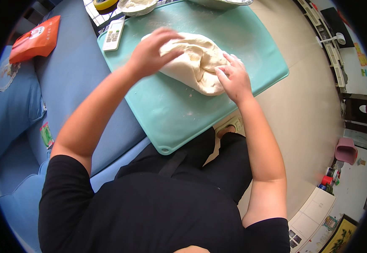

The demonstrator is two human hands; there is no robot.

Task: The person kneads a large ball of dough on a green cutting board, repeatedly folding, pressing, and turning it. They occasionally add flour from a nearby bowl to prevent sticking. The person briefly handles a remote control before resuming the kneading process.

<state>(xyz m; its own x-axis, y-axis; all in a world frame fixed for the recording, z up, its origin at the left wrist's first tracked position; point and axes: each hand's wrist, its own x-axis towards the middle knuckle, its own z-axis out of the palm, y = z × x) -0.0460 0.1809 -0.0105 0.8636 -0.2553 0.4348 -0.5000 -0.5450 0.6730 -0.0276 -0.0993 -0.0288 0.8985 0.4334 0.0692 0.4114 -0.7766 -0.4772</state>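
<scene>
A large piece of pale dough (179, 71) lies folded on a turquoise board (162, 105), its top creased and gathered toward the middle. Over its left side, my left hand (152, 52) is slightly blurred, with thumb and fingers spread apart and nothing held in them. Whether its fingertips touch the dough I cannot tell. My right hand (236, 80) grips the dough's right edge, thumb on the near side and fingers bent over it. Traces of flour dust the board around the dough.
A white remote control (114, 36) lies at the board's left corner. Beyond it are a bowl of flour (137, 6), a metal bowl (221, 3) and a roll of yellow tape (104, 4). A blue sofa (74, 55) with an orange bag (35, 40) runs along the left.
</scene>
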